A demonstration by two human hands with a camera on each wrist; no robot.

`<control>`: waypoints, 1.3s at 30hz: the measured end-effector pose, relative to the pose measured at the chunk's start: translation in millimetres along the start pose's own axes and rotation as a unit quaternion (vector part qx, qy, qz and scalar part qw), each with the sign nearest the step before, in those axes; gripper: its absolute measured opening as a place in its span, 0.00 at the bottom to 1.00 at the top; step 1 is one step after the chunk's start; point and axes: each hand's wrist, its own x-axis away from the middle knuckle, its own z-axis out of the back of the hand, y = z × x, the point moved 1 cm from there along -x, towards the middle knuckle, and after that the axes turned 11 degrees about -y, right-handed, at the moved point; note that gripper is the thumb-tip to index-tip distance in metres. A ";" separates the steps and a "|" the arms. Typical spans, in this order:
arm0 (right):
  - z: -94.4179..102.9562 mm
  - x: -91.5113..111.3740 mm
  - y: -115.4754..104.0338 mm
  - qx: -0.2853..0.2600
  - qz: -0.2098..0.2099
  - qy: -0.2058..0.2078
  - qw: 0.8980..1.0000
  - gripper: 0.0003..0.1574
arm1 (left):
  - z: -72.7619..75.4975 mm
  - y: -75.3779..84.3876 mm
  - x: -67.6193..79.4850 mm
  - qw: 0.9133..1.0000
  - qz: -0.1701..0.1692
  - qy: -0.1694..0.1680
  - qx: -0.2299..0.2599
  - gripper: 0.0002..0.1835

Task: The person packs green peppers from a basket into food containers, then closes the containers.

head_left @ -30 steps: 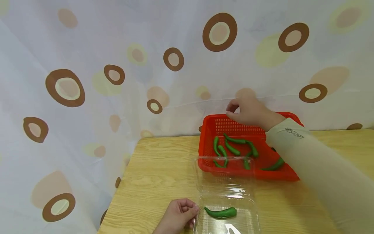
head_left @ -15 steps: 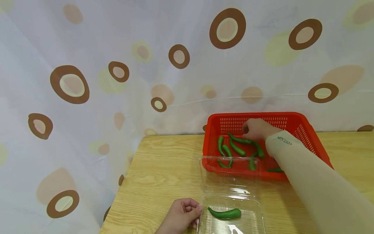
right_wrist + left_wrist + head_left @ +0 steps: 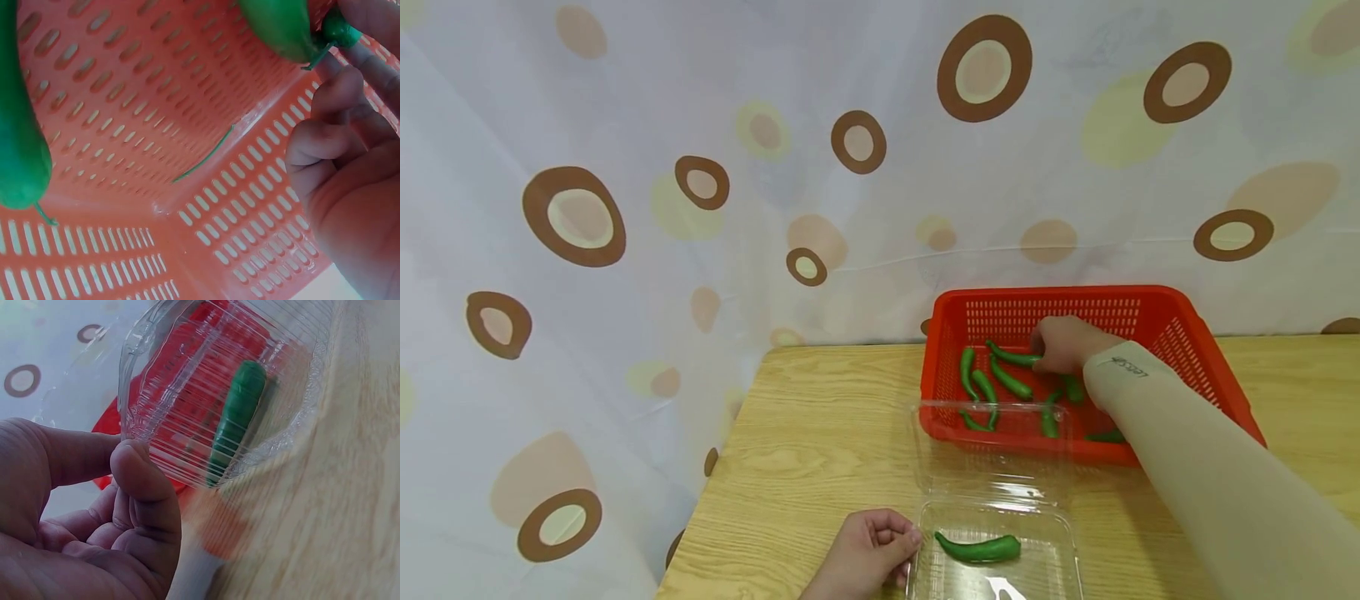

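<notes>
My left hand [image 3: 863,552] pinches the left rim of a clear plastic clamshell box [image 3: 1051,533] between thumb and forefinger. One curved green chili pepper [image 3: 981,550] lies in the box's base, and its lid stands open toward the back. My right hand [image 3: 1066,343] reaches down into a red plastic basket [image 3: 1213,371]. In the right wrist view its thumb and fingers close around the stem end of a green pepper [image 3: 339,30]. Another large pepper [image 3: 22,144] hangs into that view's left side.
Several more green peppers [image 3: 987,396] lie spread in the basket's left half. The raised lid [image 3: 940,467] overlaps the basket's front wall. A wooden table [image 3: 820,425] carries everything, with a patterned cloth [image 3: 737,100] hanging behind. A loose stem [image 3: 206,155] lies on the basket's floor.
My right hand has dropped from above the basket's back rim into it and reached the peppers. The left hand has stayed on the box's rim. The head view has shifted slightly.
</notes>
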 end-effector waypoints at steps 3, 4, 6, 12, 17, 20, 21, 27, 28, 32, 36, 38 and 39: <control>0.1 -0.5 -1.7 0.005 -0.001 -0.004 1.000 0.17 | 0.5 -0.2 0.0 1.000 -0.001 -0.002 0.002 0.07; 0.2 -0.8 -1.8 0.006 0.001 -0.004 1.000 0.14 | 0.8 -0.4 -0.1 1.000 -0.001 -0.002 0.002 0.07; 1.1 -0.1 -2.9 0.006 0.005 -0.005 1.000 0.10 | 1.3 -0.9 -0.4 1.000 -0.002 -0.002 0.001 0.07; 3.0 1.4 -4.4 0.005 0.010 -0.006 1.000 0.06 | 0.7 -2.1 -0.8 1.000 -0.002 0.001 0.000 0.07; 7.3 9.4 -9.3 0.014 0.020 0.001 1.000 0.07 | 0.2 -3.1 -0.8 1.000 0.002 0.002 0.003 0.06; 13.5 19.1 -15.1 0.024 0.033 0.015 0.999 0.08 | 0.8 -3.2 -0.8 1.000 0.003 0.002 0.004 0.07; 16.3 23.2 -17.6 0.027 0.035 0.024 0.999 0.08 | 1.0 -3.1 -0.9 1.000 0.003 0.002 0.002 0.07; 40.6 59.6 -38.4 0.078 0.074 0.115 0.988 0.17 | 1.9 -2.6 -4.0 1.000 -0.003 0.003 -0.017 0.08; 45.2 67.4 -42.9 0.090 0.083 0.130 0.984 0.18 | 2.1 -2.4 -4.7 1.000 -0.005 0.002 -0.018 0.09; 57.2 102.6 -65.7 0.134 0.113 0.183 0.967 0.18 | 2.6 -1.6 -7.2 1.000 -0.007 -0.004 -0.020 0.09; 49.9 139.4 -90.5 0.171 0.165 0.255 0.937 0.17 | 1.8 -1.1 -7.9 1.000 -0.006 -0.007 -0.024 0.09; 40.0 154.8 -102.2 0.189 0.211 0.294 0.913 0.17 | 1.1 -0.5 -8.2 1.000 -0.007 -0.007 -0.024 0.09; 34.6 161.6 -107.6 0.196 0.238 0.310 0.899 0.18 | 0.8 -0.2 -8.5 1.000 -0.007 -0.007 -0.024 0.09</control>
